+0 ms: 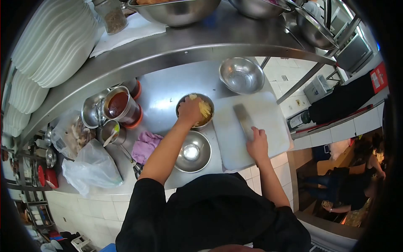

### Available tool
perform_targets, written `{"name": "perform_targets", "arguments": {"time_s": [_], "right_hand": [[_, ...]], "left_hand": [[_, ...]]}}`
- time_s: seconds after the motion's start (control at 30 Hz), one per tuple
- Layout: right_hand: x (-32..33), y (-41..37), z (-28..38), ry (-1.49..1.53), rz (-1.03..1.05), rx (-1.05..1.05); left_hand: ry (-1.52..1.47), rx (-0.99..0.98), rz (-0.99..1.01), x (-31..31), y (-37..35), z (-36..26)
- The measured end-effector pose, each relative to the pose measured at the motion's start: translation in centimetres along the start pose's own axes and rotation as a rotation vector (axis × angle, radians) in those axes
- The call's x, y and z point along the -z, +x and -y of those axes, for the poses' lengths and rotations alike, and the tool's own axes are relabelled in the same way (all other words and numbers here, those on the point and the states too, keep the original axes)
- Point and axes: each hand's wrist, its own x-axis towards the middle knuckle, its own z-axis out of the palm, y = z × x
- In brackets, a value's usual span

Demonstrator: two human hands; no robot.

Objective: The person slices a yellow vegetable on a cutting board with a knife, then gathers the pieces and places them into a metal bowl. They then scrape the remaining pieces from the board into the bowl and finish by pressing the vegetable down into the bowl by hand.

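Observation:
My left hand (189,111) reaches down into a metal bowl (178,102) holding pale yellow strips of food (205,108). Its fingers are curled into the strips, with some showing at the fingertips and beside the hand. On the white cutting board (270,113), my right hand (257,145) is closed on the handle of a cleaver (242,119). The wide blade lies flat over the board and points away from me. A shiny metal bowl (193,152) sits just in front of the one with the strips.
Another metal bowl (241,75) stands behind the board. At left are a container of red sauce (117,105), a pink cloth (145,147) and plastic bags (92,166). A steel shelf (184,50) with stacked plates (58,46) overhangs the back. Other people (352,185) are at far right.

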Motion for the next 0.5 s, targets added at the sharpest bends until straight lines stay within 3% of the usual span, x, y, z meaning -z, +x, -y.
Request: {"name": "perform_targets", "arguments": {"time_s": [0.13,0.2,0.37,0.43,0.5], "right_hand": [[-0.2,2.1,3.0,0.069,-0.013,0.114],[-0.5,3.5,4.7,0.205,0.109,0.140],[-1.7,7.2,8.9,0.389,0.217,0.080],[-3.4,9.0,9.3,0.399,0.218,0.041],[-6.0,11.0,9.2,0.484,0.396,-0.007]], "left_hand": [[0.037,-0.156,-0.118,0.3,-0.3,0.8],[0.064,-0.189,-0.129,1.1,-0.4,0.6],[0.056,-0.248,-0.154,3.2,-0.5,0.1],[0.068,-0.173,-0.092,4.4,-1.3,-0.9],[0.077,-0.095,-0.036,4.7,-1.6,-1.2]]}}
